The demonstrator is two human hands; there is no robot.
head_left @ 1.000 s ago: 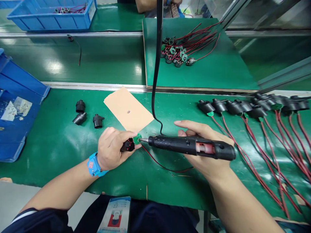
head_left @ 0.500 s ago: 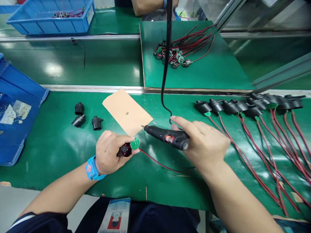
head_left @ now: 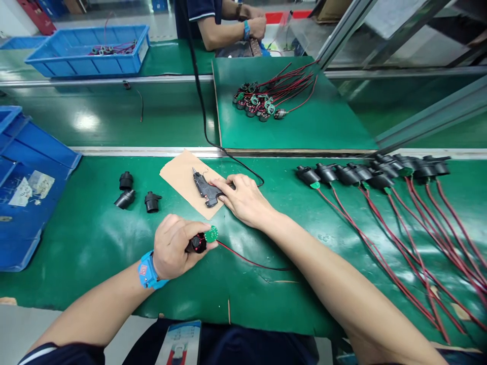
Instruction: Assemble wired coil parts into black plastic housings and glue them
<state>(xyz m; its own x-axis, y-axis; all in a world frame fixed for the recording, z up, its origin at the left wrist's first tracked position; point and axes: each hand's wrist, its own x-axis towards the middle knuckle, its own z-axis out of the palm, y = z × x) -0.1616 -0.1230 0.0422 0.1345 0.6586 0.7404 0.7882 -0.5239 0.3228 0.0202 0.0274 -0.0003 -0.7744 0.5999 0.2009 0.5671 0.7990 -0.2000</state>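
My left hand [head_left: 173, 248] is closed round a small black motor part [head_left: 198, 243] with a round green circuit board [head_left: 210, 234] at its tip. A red and black wire [head_left: 247, 261] trails from it across the green mat. My right hand [head_left: 243, 197] rests on the handle of a black glue gun [head_left: 205, 188], which lies on a tan card [head_left: 182, 180] with its nozzle pointing away from me. The gun's black cord [head_left: 198, 96] runs up and away.
Three loose black housings [head_left: 125, 190] lie left of the card. A row of black housings with red wires [head_left: 365, 175] fills the right side. Blue bins [head_left: 26, 177] stand at the left, another blue bin [head_left: 87, 50] at the back. A pile of wired parts [head_left: 262, 99] sits on a raised green board. Another person's hands [head_left: 254, 25] work beyond.
My right hand carried the glue gun away from the green board and laid it on the tan card. My left hand kept the motor part in place.
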